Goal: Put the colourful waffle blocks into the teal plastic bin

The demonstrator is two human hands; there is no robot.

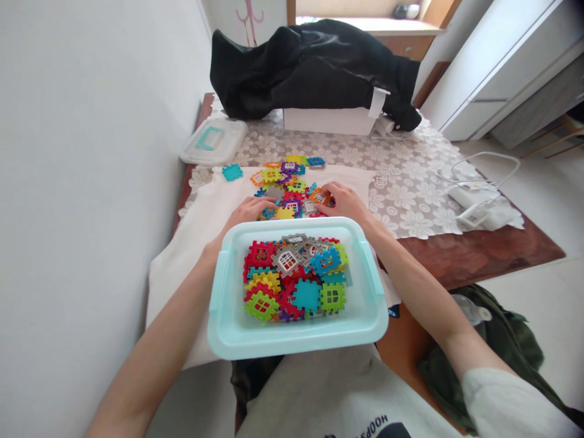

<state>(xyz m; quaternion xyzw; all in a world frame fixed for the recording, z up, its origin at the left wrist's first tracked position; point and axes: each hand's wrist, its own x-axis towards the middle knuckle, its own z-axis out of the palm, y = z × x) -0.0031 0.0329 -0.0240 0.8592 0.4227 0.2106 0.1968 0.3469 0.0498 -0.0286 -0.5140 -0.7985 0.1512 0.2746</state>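
A pile of colourful plastic interlocking building tiles [292,193], some with window grilles, lies on a white cloth. My left hand [249,213] rests at the pile's left side, fingers stretched over blue and yellow tiles. On the right side, my right hand [344,204] curls its thumb and fingers around an orange window tile [318,196]; grey and red tiles lie by the thumb. Nearer to me, between my forearms, stands a light turquoise plastic tub [298,348]. Inside it are many more tiles [306,296] in red, green, blue, yellow, purple and grey. The tub's rim covers the pile's near edge.
A single turquoise tile [232,172] lies left of the pile. Behind it is a clear lid [214,141] with a turquoise handle. Black fabric [314,73] covers a white box at the back. A white cable [483,159] lies right; a wall borders the left.
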